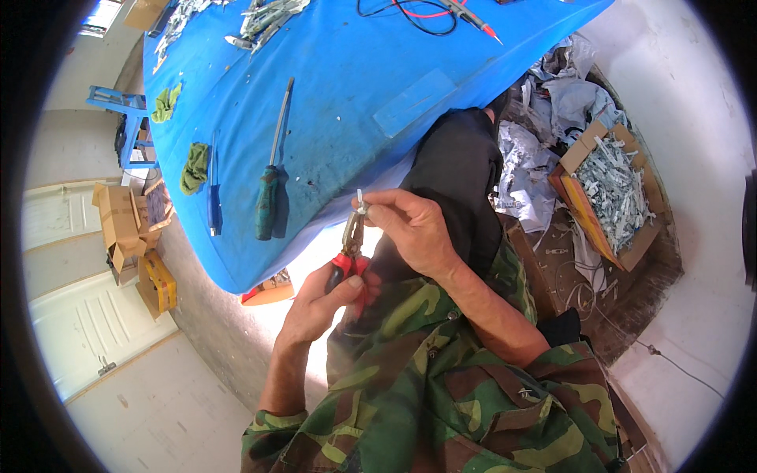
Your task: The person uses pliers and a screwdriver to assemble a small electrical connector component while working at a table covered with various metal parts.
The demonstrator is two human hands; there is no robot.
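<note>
My left hand [325, 298] is closed around the red and black handles of a pair of pliers [352, 235], whose jaws point up and away from me. At the tip of the jaws is a small whitish metal piece [361, 202]. My right hand [414, 229] pinches that piece between thumb and fingers, just beside the jaws. Part of the piece sticks up above the fingertips; its exact kind is too small to tell. Both hands are above my lap, close to the near edge of the blue-covered table [339, 102].
On the table lie a green-handled screwdriver [266, 201], a thin blue-handled screwdriver [214, 206], green cloths [194, 167], a red-tipped probe [477, 22] and a pile of metal strips [268, 20]. A cardboard box [611, 197] full of small strips stands right; cartons [122, 225] stand left.
</note>
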